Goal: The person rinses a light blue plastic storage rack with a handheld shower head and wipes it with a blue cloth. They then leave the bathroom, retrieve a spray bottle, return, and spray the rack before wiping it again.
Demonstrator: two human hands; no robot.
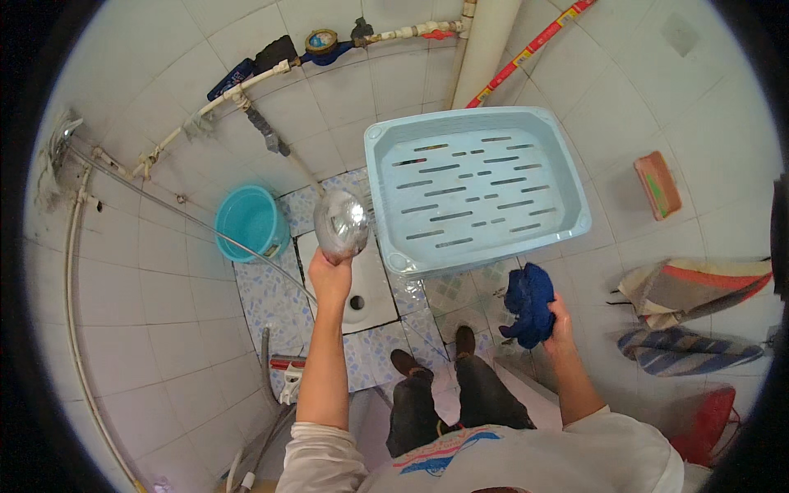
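A chrome hand shower head is in my left hand, with its handle end hidden in my grip. Its metal hose stretches up to a mixer tap on the left wall. My right hand grips a bunched dark blue cloth on the right, held away from my body. Between and beyond my hands stands a pale blue slotted plastic rack tier, its top tray facing up. The shower head is just left of the tray's edge; I cannot tell whether they touch. Whether water is flowing is unclear.
A turquoise bucket stands on the tiled floor at left. The white squat toilet has an open drain hole. Pipes with a water meter run along the wall. A soap dish and hanging towels are on the right wall.
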